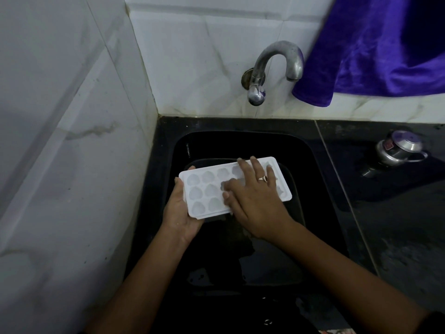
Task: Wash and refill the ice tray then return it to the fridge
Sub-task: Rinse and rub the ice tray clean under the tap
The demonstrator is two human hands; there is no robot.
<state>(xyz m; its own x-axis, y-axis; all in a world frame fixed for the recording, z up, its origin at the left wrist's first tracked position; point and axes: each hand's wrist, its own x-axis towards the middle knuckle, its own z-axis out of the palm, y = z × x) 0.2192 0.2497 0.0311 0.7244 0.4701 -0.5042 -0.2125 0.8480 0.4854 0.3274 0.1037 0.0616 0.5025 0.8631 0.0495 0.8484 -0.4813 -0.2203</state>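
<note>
ice tray [204, 189]: white, cavities up, held level over the sink, slightly skewed, long axis running 10 to 4 o'clock
left hand [179, 213]: at tray's 8 o'clock end, palm under it, fingers wrapped round the short edge, gripping
right hand [255, 201]: flat on top of the tray's right half, fingers [255, 165] straight and spread, holding nothing; ring [263, 178] on one
sink [240, 143]: black, directly under tray
tap [277, 63]: metal, wall-mounted, 12 o'clock from tray
purple cloth [373, 49]: 1 o'clock, just beside tap spout
steel vessel [399, 148]: 3 o'clock, on black tabletop [385, 213]
tiled wall [60, 141]: 9 o'clock
</note>
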